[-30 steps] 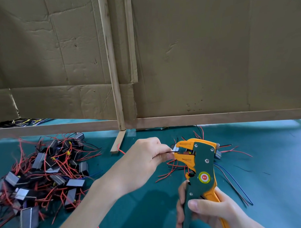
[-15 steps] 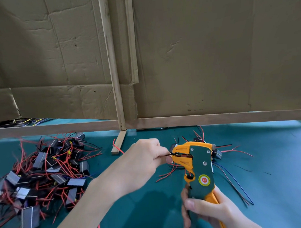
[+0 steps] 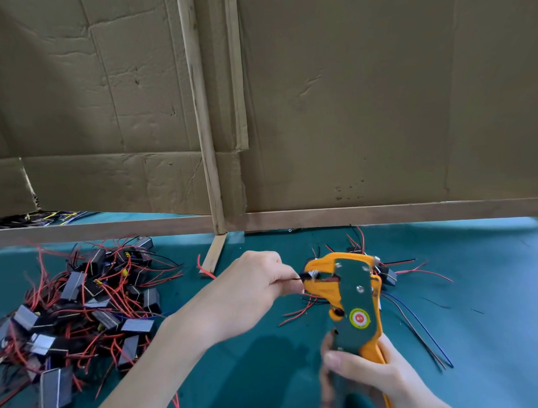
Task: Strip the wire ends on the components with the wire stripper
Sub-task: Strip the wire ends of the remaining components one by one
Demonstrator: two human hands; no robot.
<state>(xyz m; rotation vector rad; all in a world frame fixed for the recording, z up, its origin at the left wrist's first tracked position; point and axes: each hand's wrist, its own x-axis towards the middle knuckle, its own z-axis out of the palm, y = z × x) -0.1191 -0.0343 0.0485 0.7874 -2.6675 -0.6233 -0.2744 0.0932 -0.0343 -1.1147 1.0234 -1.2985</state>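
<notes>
Teal desk (image 3: 487,303): pinching thin black wire (image 3: 294,279) in left hand (image 3: 252,288), gripping orange-green wire stripper (image 3: 352,301) in right hand (image 3: 374,375); mid-strip, full squeeze probably next.

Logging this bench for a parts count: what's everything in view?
wire stripper: one, orange and green, right of centre
black wire: one, black, at the stripper head
component pile: many, black-grey with red wires, left on mat
loose components: few, dark, behind the stripper
mat: one, teal, underneath
cardboard wall: one, brown, behind
wooden strips: several, tan, on the wall
left hand: one, pinches the black wire
right hand: one, grips the wire stripper
</notes>
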